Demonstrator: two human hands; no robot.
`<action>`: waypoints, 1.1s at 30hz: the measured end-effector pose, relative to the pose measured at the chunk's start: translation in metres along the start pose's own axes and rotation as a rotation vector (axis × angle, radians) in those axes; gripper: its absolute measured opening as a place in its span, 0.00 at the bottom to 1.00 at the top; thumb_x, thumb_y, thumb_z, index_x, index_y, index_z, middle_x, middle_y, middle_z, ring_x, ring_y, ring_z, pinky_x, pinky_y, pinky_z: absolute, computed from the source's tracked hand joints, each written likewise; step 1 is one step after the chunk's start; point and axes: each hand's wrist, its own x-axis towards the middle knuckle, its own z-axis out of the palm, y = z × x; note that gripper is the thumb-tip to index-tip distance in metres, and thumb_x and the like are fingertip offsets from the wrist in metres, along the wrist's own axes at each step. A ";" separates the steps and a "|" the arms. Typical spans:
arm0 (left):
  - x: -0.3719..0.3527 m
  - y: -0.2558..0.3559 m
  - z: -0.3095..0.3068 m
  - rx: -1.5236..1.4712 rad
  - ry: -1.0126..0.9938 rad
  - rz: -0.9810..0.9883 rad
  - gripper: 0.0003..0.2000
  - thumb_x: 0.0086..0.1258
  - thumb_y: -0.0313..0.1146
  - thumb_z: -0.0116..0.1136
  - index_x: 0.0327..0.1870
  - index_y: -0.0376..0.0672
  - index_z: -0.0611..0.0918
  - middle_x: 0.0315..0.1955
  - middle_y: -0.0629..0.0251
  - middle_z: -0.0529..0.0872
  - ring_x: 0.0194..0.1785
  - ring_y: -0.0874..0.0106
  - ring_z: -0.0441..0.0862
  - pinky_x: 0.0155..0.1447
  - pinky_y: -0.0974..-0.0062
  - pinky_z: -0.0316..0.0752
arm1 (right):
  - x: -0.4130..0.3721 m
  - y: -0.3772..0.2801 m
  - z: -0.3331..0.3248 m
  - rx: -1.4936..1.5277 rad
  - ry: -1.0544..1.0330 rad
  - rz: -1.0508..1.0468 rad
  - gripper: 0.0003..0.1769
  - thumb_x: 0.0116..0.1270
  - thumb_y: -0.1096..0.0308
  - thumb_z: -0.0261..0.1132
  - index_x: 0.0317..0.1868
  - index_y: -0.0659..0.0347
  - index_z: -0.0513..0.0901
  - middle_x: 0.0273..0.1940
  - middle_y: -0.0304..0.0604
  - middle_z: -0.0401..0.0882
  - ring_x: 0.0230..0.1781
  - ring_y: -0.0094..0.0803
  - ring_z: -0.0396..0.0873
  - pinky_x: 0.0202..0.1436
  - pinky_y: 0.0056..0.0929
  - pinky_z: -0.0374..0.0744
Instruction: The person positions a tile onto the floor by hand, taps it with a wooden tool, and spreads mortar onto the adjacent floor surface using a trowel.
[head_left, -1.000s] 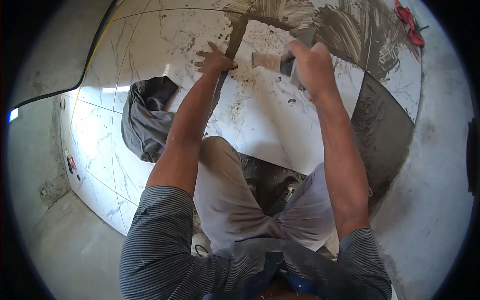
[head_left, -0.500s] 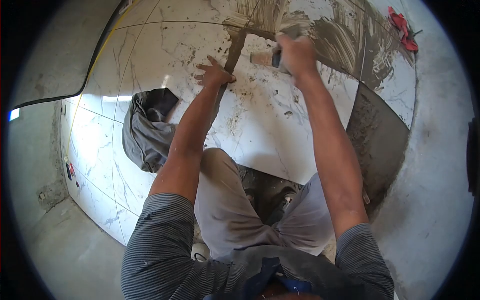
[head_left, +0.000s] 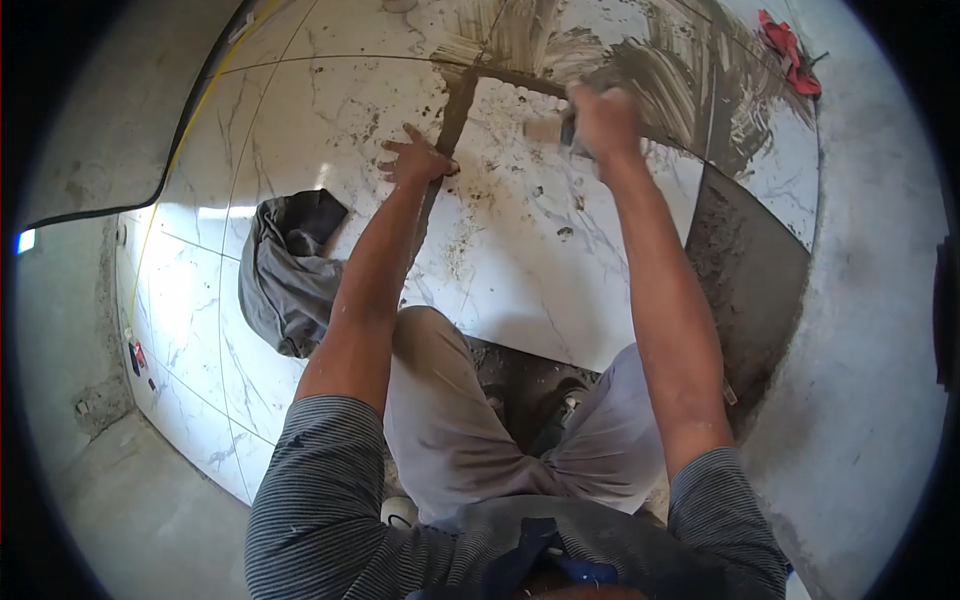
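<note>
My left hand (head_left: pixel 414 163) lies with its fingers spread on the marbled white floor tiles, beside a dark gap with mortar in it. Its thumb reaches over the gap to the edge of a large white tile (head_left: pixel 520 270), which is speckled with grey mortar. Over the far right part of this tile, my right hand (head_left: pixel 605 125) is closed round a tool (head_left: pixel 548 129) with a flat, light-coloured end pointing left. The tool and hand are blurred, so its exact kind cannot be made out.
A grey cloth (head_left: pixel 290 270) lies left of my left arm. Smeared mortar (head_left: pixel 660 85) covers tiles at the far side. A red cloth (head_left: pixel 790 55) is at the far right, by the wall. A yellow line (head_left: pixel 185 135) runs along the left.
The view has shifted a little, so the floor appears slightly lower and further left. My right hand still grips the tool, now slightly nearer me; my left hand stays spread by the gap.
</note>
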 end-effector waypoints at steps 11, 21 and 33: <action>0.002 0.007 -0.006 -0.008 0.023 -0.024 0.59 0.43 0.48 0.73 0.71 0.53 0.38 0.67 0.35 0.32 0.66 0.29 0.40 0.65 0.38 0.47 | -0.008 -0.040 -0.016 -0.008 0.006 0.015 0.18 0.55 0.59 0.61 0.21 0.69 0.77 0.16 0.43 0.74 0.12 0.28 0.69 0.18 0.30 0.67; 0.005 0.002 -0.003 0.001 0.022 -0.008 0.59 0.42 0.48 0.73 0.71 0.55 0.38 0.67 0.35 0.33 0.66 0.30 0.39 0.64 0.39 0.51 | -0.036 -0.042 0.008 0.038 -0.226 0.106 0.18 0.55 0.64 0.57 0.22 0.75 0.74 0.22 0.53 0.76 0.24 0.37 0.75 0.32 0.35 0.73; 0.015 -0.029 -0.008 0.023 0.030 0.261 0.64 0.38 0.53 0.73 0.70 0.43 0.35 0.61 0.21 0.46 0.66 0.38 0.54 0.64 0.40 0.51 | -0.022 -0.026 0.030 -0.028 -0.222 0.053 0.19 0.56 0.60 0.60 0.26 0.73 0.80 0.23 0.46 0.79 0.23 0.31 0.76 0.29 0.30 0.73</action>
